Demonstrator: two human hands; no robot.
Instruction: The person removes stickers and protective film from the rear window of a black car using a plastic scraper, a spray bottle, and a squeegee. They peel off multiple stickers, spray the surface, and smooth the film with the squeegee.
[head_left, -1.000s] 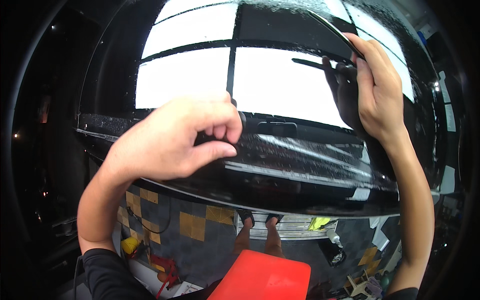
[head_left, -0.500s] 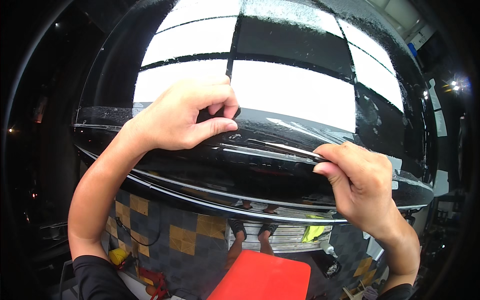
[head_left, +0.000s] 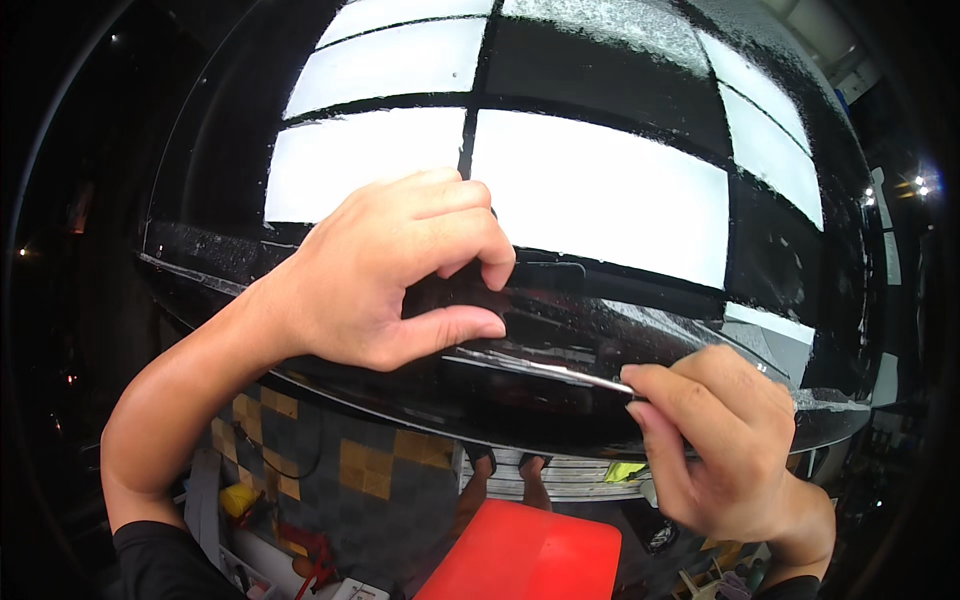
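A glossy, wet black car panel (head_left: pixel 600 140) curves across the view, reflecting bright white rectangles. Along its near edge, my right hand (head_left: pixel 715 440) pinches a slim silver cutter knife (head_left: pixel 600 381) between thumb and fingers, its tip pointing left along the edge. My left hand (head_left: pixel 400 270) is over the panel to the left of the tip, fingers curled and thumb apart from them. A dark flat piece with a rounded corner (head_left: pixel 550 275) shows beside its fingertips; whether the hand grips it is hard to see against the black. Clear wet film (head_left: pixel 770 345) lies near the right edge.
Below the panel, a red seat-like surface (head_left: pixel 530 550) is in front of me. My feet stand on a slatted silver platform (head_left: pixel 510 485) with a yellow-green cloth (head_left: pixel 622 471). Checkered floor tiles (head_left: pixel 370 500) and a grey bin (head_left: pixel 205 500) are to the left.
My view has shifted a little. Both hands are lower in the picture, the left also further right and more open between thumb and fingers. The knife is still in my right hand.
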